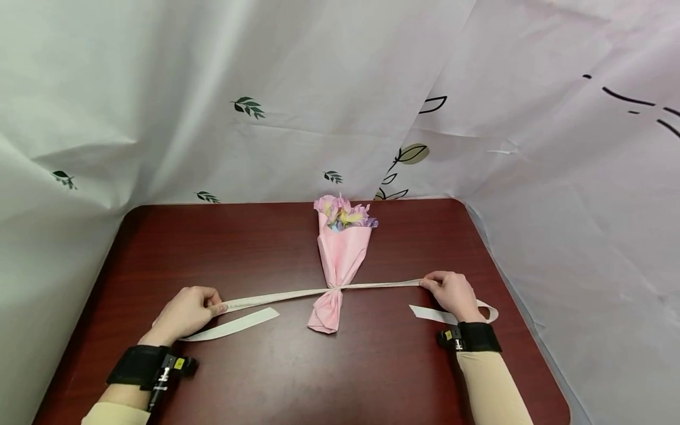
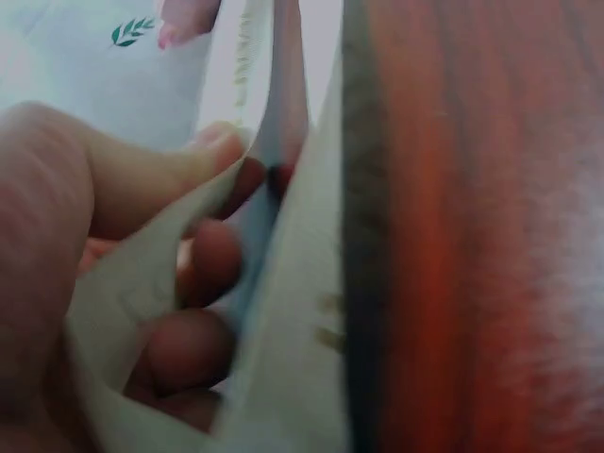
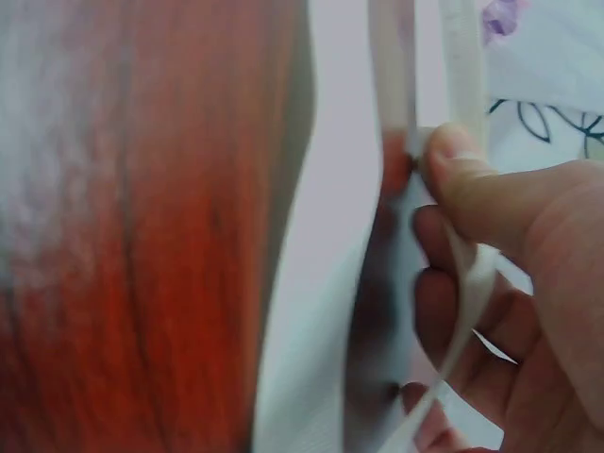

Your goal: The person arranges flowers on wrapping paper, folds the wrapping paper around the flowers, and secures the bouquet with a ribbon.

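A bouquet [image 1: 340, 254] of pink and purple flowers in pink wrapping lies mid-table, its blooms toward the far edge. A cream ribbon [image 1: 276, 297] crosses its gathered neck and stretches out to both sides. My left hand [image 1: 186, 313] pinches the ribbon between thumb and fingers on the left, and its loose tail [image 1: 241, 324] folds back across the table. On the right my right hand [image 1: 451, 292] pinches the other length; that tail loops behind the wrist. Close up in the left wrist view, faint gold lettering shows on the ribbon [image 2: 288, 321]. The right wrist view shows thumb and fingertips [image 3: 453, 146] on the ribbon.
The dark red wooden table [image 1: 255, 242] has rounded far corners. Behind it and along the sides hangs a pale curtain [image 1: 297, 77] with leaf prints. Each wrist wears a black band with a small camera, the left one [image 1: 172, 366] close over the table.
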Tool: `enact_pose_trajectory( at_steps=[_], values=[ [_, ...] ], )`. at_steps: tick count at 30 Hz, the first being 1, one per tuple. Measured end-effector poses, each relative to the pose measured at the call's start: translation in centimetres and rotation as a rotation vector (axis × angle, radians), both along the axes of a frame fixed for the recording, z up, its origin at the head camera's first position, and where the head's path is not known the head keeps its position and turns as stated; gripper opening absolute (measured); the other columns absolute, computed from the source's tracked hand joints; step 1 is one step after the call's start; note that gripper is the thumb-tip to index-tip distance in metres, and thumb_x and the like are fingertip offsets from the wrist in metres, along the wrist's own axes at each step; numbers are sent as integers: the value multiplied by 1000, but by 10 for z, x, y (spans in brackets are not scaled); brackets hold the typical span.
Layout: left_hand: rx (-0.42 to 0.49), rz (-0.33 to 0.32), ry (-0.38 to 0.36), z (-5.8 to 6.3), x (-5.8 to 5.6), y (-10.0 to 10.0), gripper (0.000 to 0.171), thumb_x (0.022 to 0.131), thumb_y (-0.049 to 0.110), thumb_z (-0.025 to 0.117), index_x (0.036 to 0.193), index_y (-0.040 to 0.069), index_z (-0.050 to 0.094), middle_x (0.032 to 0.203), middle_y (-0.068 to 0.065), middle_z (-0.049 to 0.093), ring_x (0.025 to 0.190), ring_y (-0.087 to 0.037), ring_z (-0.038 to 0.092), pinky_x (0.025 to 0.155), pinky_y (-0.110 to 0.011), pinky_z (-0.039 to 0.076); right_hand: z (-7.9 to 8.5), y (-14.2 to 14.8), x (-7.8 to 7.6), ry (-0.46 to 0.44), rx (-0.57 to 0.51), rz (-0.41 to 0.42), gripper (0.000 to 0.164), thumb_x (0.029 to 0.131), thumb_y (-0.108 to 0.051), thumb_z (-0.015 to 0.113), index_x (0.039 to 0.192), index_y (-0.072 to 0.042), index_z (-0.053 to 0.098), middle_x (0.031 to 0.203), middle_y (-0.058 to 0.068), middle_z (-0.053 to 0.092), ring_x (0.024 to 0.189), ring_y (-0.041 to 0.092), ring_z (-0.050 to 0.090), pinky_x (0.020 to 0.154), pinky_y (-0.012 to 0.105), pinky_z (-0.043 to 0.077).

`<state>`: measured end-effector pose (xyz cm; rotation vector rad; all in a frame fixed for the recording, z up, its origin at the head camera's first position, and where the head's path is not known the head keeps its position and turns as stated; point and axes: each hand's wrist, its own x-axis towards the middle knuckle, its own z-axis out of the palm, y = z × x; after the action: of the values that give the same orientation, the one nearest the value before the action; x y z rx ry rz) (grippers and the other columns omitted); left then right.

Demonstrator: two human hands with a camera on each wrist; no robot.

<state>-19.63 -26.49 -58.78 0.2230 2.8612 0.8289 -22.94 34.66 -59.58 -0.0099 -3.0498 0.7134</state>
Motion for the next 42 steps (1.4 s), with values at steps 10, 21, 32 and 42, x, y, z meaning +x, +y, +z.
enact_pose_trajectory(
  at_steps=[10,21,32,42],
  values=[
    [23,-82,207,11,-12,35,43,93,35,83,127,10,73,125,-11,68,121,-37,60,96,-63,46,11,-17,3,37,1,223,41,92,-22,87,129,-9,76,125,13,73,120,38,65,100,58,51],
    [46,-263,195,5,-33,133,22,98,29,80,115,14,80,97,7,74,92,-16,68,83,-43,54,6,-112,-3,132,50,395,28,92,-26,88,118,-18,82,106,-2,74,114,30,64,94,52,53],
    [135,-398,68,2,-19,148,18,92,15,80,78,24,73,60,20,50,55,2,45,53,-24,37,0,-143,-19,187,108,468,26,100,-22,78,125,-27,82,103,-2,77,105,27,67,88,56,53],
    [182,-474,99,1,-11,148,18,93,11,75,82,23,67,64,18,47,58,2,43,54,-24,37,3,-157,-28,139,106,483,30,102,-21,74,131,-26,79,109,0,77,111,29,68,93,56,53]
  ],
)
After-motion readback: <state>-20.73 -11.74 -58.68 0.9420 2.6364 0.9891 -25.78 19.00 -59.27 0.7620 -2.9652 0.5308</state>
